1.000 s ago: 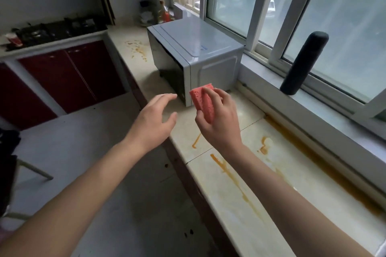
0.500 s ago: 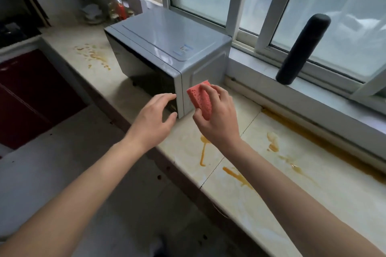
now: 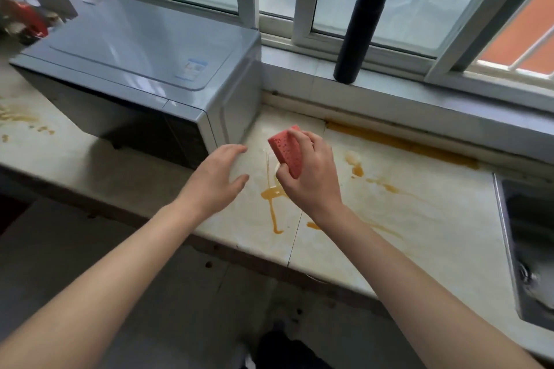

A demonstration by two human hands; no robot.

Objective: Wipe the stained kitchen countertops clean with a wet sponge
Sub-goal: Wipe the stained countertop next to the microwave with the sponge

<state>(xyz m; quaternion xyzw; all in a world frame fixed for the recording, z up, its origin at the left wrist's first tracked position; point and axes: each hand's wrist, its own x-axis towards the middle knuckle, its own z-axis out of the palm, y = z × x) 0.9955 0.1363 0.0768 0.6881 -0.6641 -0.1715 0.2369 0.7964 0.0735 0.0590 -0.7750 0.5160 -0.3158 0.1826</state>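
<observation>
A red sponge is gripped in my right hand, held on edge just above the pale marble countertop. Orange-yellow stains run in drips below the sponge, more spots lie to its right, and a long streak follows the back wall. My left hand hovers open, fingers spread, over the counter's front near the microwave's corner. More yellow stains show at the far left of the counter.
A grey microwave stands on the counter to the left. A tall black flask stands on the window sill. A steel sink is set into the counter at the right edge. Red items sit at the far left.
The view has swung right and closer to the counter; the sink has come into sight. Both hands keep their pose, now over the stained patch right of the microwave.
</observation>
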